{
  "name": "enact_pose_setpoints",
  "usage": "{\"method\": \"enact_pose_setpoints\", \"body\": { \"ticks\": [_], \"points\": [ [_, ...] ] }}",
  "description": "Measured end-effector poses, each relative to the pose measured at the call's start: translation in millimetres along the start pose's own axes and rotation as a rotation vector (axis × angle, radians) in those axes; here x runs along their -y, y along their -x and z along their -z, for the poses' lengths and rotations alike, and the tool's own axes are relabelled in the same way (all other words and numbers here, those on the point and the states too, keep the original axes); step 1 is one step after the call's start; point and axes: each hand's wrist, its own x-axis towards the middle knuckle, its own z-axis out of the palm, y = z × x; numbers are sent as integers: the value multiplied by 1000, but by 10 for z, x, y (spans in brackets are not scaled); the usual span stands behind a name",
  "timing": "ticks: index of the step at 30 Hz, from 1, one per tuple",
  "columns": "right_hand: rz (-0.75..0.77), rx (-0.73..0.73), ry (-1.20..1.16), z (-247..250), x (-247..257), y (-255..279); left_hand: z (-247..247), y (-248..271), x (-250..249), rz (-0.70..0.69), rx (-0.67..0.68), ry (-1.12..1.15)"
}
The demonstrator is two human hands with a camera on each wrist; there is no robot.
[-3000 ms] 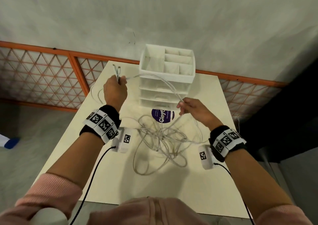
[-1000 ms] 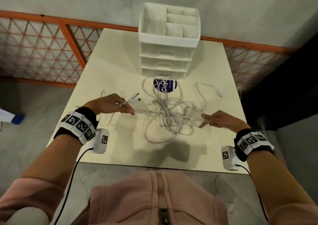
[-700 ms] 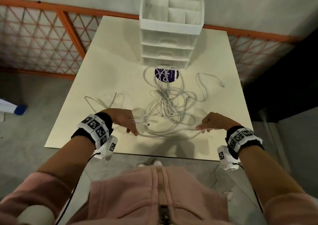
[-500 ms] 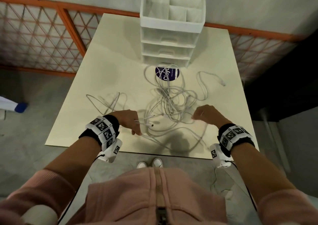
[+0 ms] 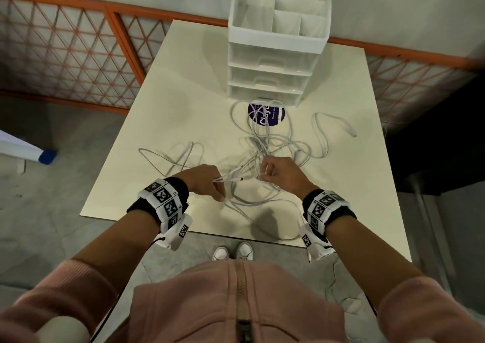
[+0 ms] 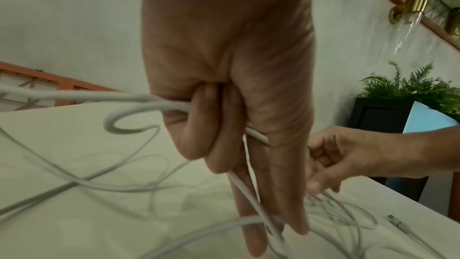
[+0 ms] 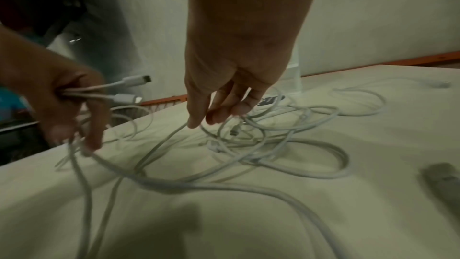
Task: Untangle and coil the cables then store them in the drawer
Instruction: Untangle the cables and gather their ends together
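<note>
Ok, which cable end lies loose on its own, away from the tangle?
Start at the white drawer unit at the table's far edge. Right of the tangle in front of it, one white cable loops out alone, and its plug points at the table's right edge.

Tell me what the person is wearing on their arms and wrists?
Pink sleeves are pushed up the forearms. Each wrist has a black band with white blocks printed with black-and-white square codes. Under each hangs a small white camera box; a thin black cable trails from the left one.
</note>
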Motion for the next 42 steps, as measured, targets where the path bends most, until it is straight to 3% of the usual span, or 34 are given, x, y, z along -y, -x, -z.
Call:
{"method": "enact_pose_setpoints", "body": {
  "ticks": [3, 12, 15, 19, 23, 24, 28, 33, 37, 40, 42],
  "points": [
    [86, 204, 160, -101, 20, -58, 44, 8, 16, -1, -12, 42],
    [-126, 83, 512, -204, -78, -198, 194, 19, -26, -85, -99, 164],
    [-191, -2, 469, -212, -117, -238, 247, 43, 3, -107, -109, 211],
    [-243, 16, 371, -75, -146, -285, 295, 64, 55, -136, -134, 276],
    [-111, -95, 6, 271, 154, -349, 342, 49, 27, -112, -268, 368],
    [-69, -160, -80, 418, 309, -348, 391, 60, -30, -152, -302, 396],
    [67, -189, -410, 819, 878, -461, 432, 131, -209, -254, -433, 646],
    [215, -193, -495, 1095, 1429, -436, 591, 180, -458, -403, -521, 747],
    [263, -186, -512, 1050, 1572, -420, 642, 173, -632, -447, -532, 823],
    [227, -321, -529, 907, 1498, -433, 682, 163, -683, -498, -559, 815],
    [117, -252, -518, 769, 1386, -421, 727, 177, -692, -529, -600, 832]
  ]
}}
